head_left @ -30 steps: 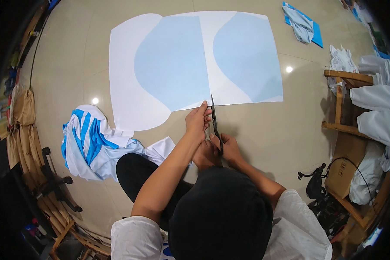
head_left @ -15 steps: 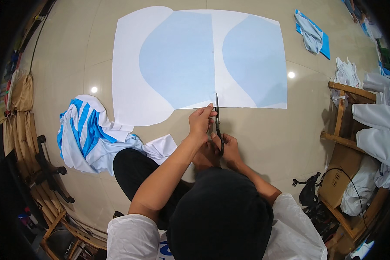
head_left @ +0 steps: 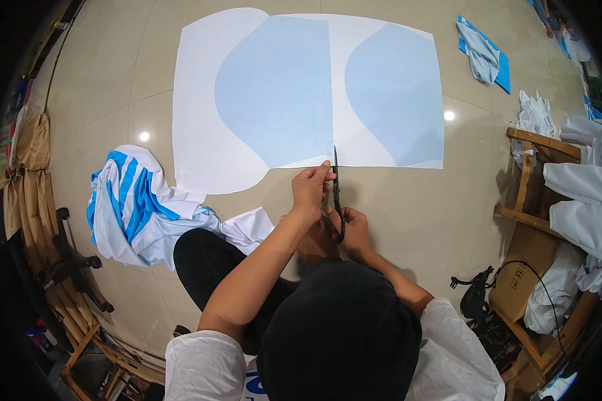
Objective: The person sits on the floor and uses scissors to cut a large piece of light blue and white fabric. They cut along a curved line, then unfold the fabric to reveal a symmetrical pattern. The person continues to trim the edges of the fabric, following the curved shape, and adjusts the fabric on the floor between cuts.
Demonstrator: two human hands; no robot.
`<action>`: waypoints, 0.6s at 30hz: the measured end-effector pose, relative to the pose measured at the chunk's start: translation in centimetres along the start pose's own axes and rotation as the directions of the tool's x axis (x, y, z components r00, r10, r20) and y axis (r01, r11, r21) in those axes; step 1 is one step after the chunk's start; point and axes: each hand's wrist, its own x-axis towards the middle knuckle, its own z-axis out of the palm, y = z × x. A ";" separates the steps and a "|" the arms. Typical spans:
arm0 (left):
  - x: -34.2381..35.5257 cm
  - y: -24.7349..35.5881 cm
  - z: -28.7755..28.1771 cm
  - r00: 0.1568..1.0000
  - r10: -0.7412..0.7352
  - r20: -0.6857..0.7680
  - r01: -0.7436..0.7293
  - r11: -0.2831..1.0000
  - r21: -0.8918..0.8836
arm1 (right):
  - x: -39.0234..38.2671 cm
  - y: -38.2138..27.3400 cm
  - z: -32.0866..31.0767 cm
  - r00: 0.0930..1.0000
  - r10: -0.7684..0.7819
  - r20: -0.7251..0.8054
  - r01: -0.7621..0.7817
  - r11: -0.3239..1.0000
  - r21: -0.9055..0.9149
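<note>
A large white fabric sheet [head_left: 194, 100] with two light-blue curved panels [head_left: 274, 93] lies flat on the floor. My left hand [head_left: 309, 190] pinches its near edge between thumb and fingers, just left of the scissors. Black-handled scissors [head_left: 336, 184] point away from me, held in my right hand [head_left: 354, 234]. Their blades lie at the sheet's near edge, by the right border of the left panel. How far the blades are parted is hard to make out. My bare foot [head_left: 316, 244] shows partly between my forearms.
Crumpled blue-and-white striped cloth [head_left: 137, 207] lies to my left, beside a white scrap [head_left: 249, 228]. A folded blue-and-grey cloth [head_left: 483, 55] rests at the far right. Along the right stand a wooden frame [head_left: 525, 170] with white fabric and a cardboard box [head_left: 522, 267]. Brown rolls [head_left: 27, 207] line the left.
Hardly anything differs. Both hands, the scissors and the sheet stay in nearly the same places.
</note>
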 end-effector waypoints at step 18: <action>0.3 -0.2 -0.8 0.998 -0.004 0.059 0.003 1.000 0.013 | 1.4 -0.6 -0.2 0.999 -0.042 0.028 0.041 0.998 0.038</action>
